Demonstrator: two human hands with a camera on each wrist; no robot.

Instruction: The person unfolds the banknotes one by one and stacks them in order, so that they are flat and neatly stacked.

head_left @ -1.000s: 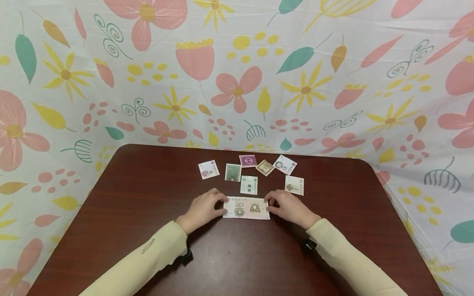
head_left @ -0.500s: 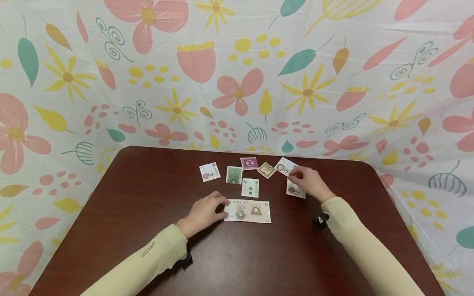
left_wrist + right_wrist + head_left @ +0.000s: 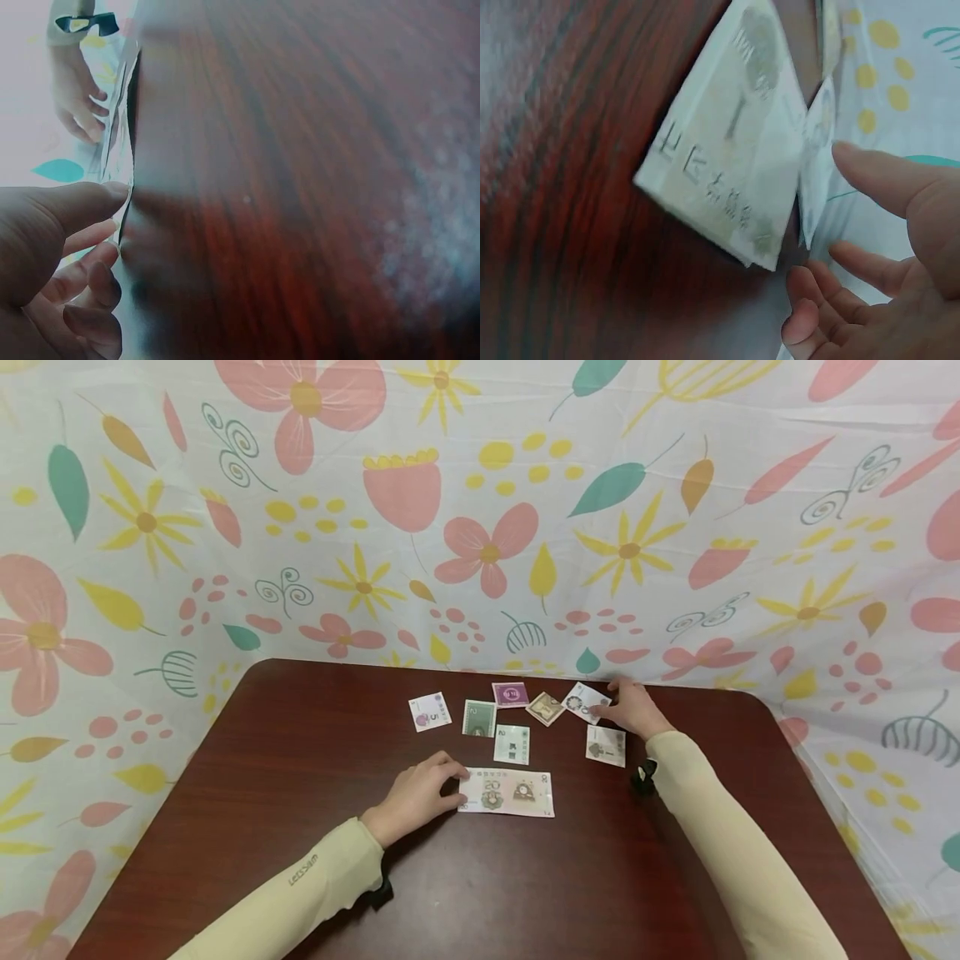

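1 note (image 3: 606, 747) beside right hand (image 3: 634, 708), floral cloth (image 3: 480, 485) behind

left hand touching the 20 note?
Touching. In the left wrist view, the left hand has its thumb on the edge of the 20 note.

My dark brown surface (image 3: 457, 893) carries a 20 note (image 3: 510, 792) nearest me, seven smaller notes (image 3: 512, 745) farther off.

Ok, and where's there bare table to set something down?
Bare tabletop lies between the sleeves, nearer than the 20 note; left of the left hand and 5 note; and right of the right sleeve. Crowded: from the 5 note to the 1 note and right hand.
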